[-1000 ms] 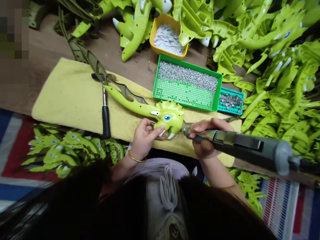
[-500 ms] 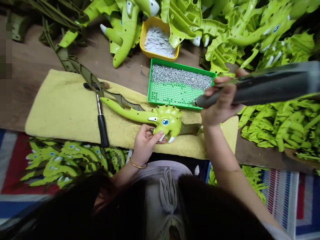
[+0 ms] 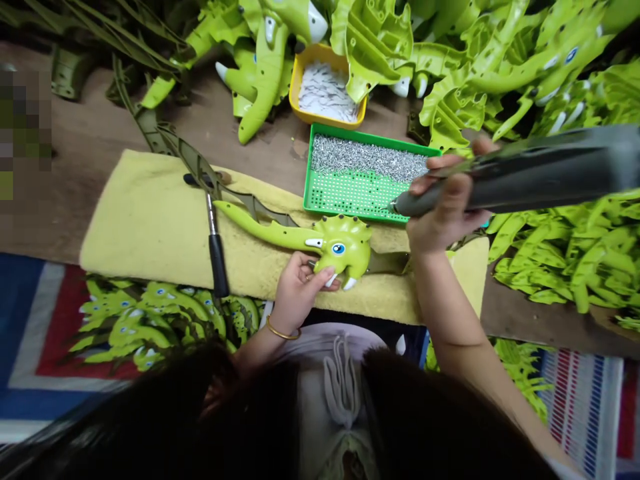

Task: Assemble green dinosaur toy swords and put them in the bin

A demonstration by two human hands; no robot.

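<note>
A green toy dinosaur [image 3: 320,239] with a blue eye and a long tail lies on a yellow towel [image 3: 150,227]. My left hand [image 3: 299,288] grips its head from below, fingers closed on it. My right hand [image 3: 445,203] is wrapped round a grey electric screwdriver [image 3: 540,172], held above the right end of a green perforated tray [image 3: 357,177] full of small silver screws. The tool's tip points at the tray's near right corner.
A hammer [image 3: 216,233] lies on the towel left of the toy. A yellow bowl [image 3: 325,93] of white pieces sits behind the tray. Heaps of green dinosaur shells [image 3: 525,73] fill the back and right. More finished toys [image 3: 150,317] lie below the table's left.
My right hand lifted the screwdriver from beside the dinosaur's head up and right to the screw tray and holds there. My left hand stayed on the head.
</note>
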